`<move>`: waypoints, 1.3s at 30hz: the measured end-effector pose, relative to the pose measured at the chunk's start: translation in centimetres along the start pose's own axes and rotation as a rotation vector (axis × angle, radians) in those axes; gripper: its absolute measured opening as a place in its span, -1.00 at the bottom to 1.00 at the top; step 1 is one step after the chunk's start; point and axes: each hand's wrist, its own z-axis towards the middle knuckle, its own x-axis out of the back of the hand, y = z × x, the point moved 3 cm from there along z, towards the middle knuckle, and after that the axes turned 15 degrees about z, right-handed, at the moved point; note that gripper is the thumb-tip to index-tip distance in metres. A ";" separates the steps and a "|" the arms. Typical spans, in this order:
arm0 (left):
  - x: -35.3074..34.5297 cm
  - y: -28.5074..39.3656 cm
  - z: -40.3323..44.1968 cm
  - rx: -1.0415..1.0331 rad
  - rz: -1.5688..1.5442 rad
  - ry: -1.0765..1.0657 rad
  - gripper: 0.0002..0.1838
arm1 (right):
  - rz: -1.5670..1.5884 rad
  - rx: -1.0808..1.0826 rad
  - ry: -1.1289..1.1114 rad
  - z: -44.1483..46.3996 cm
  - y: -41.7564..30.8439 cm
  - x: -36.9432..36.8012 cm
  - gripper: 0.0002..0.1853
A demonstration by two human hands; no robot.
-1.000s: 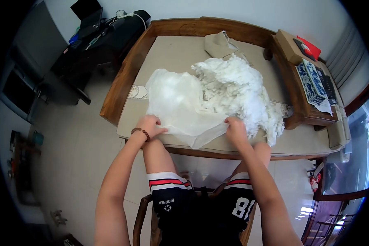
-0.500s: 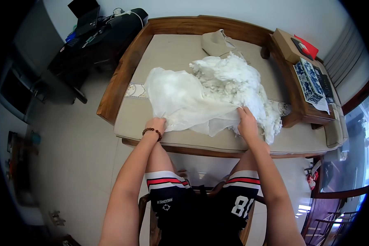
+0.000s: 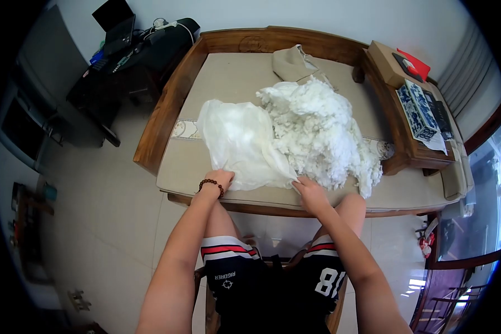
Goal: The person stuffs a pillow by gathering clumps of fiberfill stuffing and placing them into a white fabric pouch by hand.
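A thin white fabric cover [image 3: 236, 133] lies on the beige seat cushion, partly puffed up on its left side. My left hand [image 3: 221, 179], with a brown bead bracelet at the wrist, is closed on the cover's near left edge. At the cover's near right corner, my right hand [image 3: 310, 193] pinches the fabric between thumb and fingers. Right beside the cover is a large heap of fluffy white stuffing [image 3: 323, 131], which touches its right side. Behind the heap lies a crumpled beige cloth [image 3: 292, 62].
The wooden sofa frame [image 3: 158, 119] surrounds the cushion. On the right, a wooden side table [image 3: 395, 119] carries a cardboard box [image 3: 385, 60] and a blue-and-white patterned box [image 3: 417, 111]. A laptop [image 3: 118, 34] stands on a dark desk at the upper left.
My right hand moved right and up with the cover's edge, then came back left and down. My left hand shifted slightly right and closed on the fabric. The cover's near edge is now bunched.
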 end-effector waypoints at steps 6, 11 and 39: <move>1.4 -4.8 -3.3 0.227 -0.363 0.474 -0.84 | -0.025 -0.063 0.183 -1.6 3.5 2.5 -0.43; -1.5 -11.2 -9.6 0.327 -0.422 0.585 -0.90 | -0.041 -0.118 0.167 -2.0 4.8 3.2 -0.45; 0.8 8.1 -1.7 0.168 -0.930 0.632 -0.85 | -0.124 0.080 0.349 -1.2 -2.3 3.9 -0.63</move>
